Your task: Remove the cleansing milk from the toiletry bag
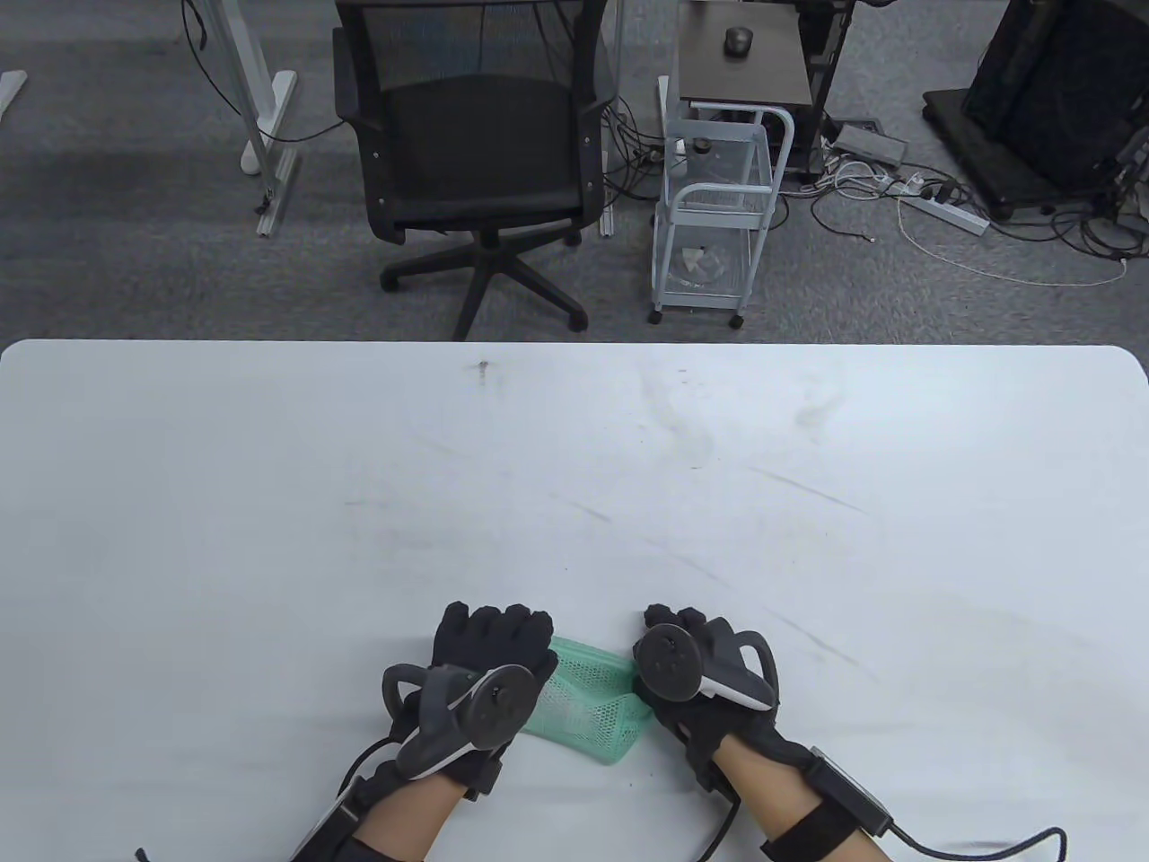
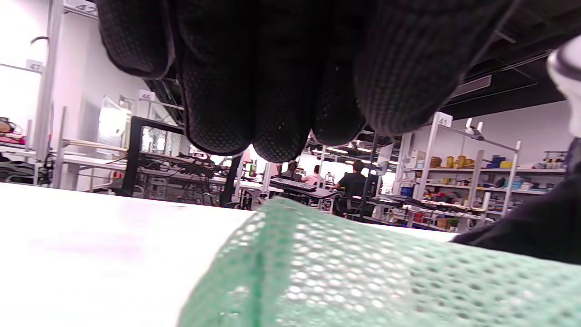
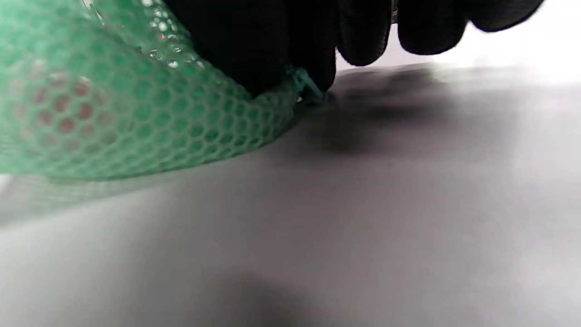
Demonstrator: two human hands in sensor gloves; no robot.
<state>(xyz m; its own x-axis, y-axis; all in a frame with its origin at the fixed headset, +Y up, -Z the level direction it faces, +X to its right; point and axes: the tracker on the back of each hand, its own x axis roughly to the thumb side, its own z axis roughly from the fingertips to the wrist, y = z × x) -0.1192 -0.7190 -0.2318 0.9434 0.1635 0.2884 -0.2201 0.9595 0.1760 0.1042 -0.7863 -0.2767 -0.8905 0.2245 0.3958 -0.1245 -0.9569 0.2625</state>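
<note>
A green mesh toiletry bag (image 1: 588,705) lies on the white table (image 1: 574,467) near its front edge, between my two hands. My left hand (image 1: 494,642) sits at the bag's left end. In the left wrist view its fingers (image 2: 272,91) hang just above the mesh (image 2: 363,281), and contact is unclear. My right hand (image 1: 682,628) is at the bag's right end. In the right wrist view its fingers (image 3: 281,45) pinch the mesh (image 3: 113,113) at a small green zipper pull (image 3: 308,84). Pinkish shapes show through the mesh. The cleansing milk cannot be made out.
The table stretches wide ahead and to both sides of the bag. Beyond its far edge stand a black office chair (image 1: 476,162) and a small white trolley (image 1: 714,215) on the carpet.
</note>
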